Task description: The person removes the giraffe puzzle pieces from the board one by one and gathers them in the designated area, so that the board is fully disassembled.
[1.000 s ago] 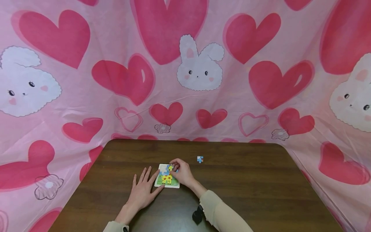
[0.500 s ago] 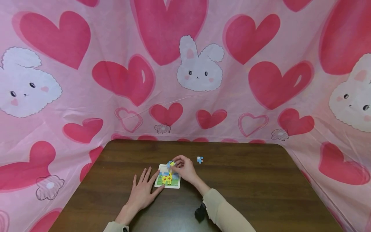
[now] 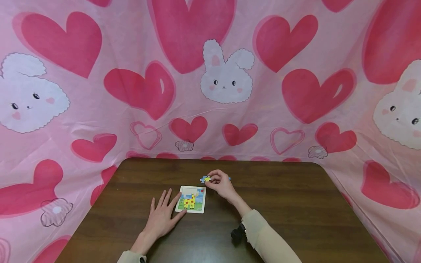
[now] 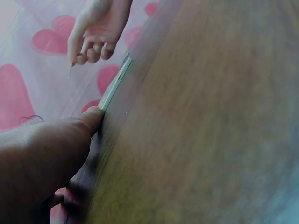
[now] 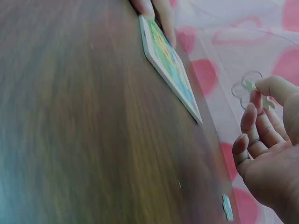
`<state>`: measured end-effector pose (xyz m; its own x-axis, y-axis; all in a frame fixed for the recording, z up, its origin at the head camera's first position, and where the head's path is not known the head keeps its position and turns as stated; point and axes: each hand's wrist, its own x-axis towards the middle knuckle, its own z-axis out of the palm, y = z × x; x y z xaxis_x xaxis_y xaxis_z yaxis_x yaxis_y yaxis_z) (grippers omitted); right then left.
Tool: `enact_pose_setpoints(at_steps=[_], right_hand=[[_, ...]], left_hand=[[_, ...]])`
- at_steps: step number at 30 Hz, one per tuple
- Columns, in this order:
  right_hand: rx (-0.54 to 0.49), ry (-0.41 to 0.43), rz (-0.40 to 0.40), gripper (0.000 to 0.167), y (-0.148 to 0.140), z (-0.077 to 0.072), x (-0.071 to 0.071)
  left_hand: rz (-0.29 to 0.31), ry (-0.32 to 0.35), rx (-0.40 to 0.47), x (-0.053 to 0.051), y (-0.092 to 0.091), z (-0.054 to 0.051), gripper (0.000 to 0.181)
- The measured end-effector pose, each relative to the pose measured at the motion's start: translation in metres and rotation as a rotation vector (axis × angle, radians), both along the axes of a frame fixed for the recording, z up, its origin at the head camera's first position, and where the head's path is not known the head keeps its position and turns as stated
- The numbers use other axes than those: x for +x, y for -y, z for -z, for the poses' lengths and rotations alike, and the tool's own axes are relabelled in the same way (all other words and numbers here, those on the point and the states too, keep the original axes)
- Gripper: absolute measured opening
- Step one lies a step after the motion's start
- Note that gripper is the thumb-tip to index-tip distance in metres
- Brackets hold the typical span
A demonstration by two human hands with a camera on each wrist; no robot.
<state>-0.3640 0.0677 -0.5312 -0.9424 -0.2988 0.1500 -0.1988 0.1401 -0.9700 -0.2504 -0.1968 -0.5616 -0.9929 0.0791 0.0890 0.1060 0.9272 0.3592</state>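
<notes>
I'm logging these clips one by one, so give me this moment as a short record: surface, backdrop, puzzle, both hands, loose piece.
Surface: dark wood-grain table
Backdrop: pink heart-and-rabbit cloth
Puzzle: giraffe jigsaw tray, partly filled, bare area near its top
Left hand: spread, touching the tray's left side
Right hand: pinches a blue-and-yellow jigsaw piece, clear of the tray
Loose jigsaw piece: on the table, mostly hidden in the head view
</notes>
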Motion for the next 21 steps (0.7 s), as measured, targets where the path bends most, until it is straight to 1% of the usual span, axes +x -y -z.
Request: enact_pose_setpoints(at_steps=[4, 10, 12, 16, 19, 21], right_hand=[[-0.005, 0.006, 0.032, 0.031, -0.019, -0.001, -0.004], [-0.013, -0.005, 0.054, 0.031, -0.052, -0.003, -0.009], [-0.016, -0.009, 0.072, 0.032, -0.064, -0.003, -0.010], [0.011, -0.037, 0.131, 0.030, -0.087, -0.001, -0.011], [0.041, -0.059, 0.178, 0.028, -0.103, 0.001, -0.011], [0.060, -0.066, 0.195, 0.028, -0.114, 0.002, -0.011]], left_hand=[[0.005, -0.002, -0.002, 0.000, 0.000, -0.001, 0.078], [0.007, 0.010, 0.001, 0.000, 0.001, -0.001, 0.079], [0.008, 0.008, 0.001, 0.000, 0.001, -0.001, 0.079], [0.010, -0.004, 0.002, -0.001, 0.001, 0.000, 0.079], [0.008, 0.003, 0.004, -0.002, 0.001, 0.001, 0.080], [0.010, 0.002, 0.005, -0.002, 0.001, 0.000, 0.079]])
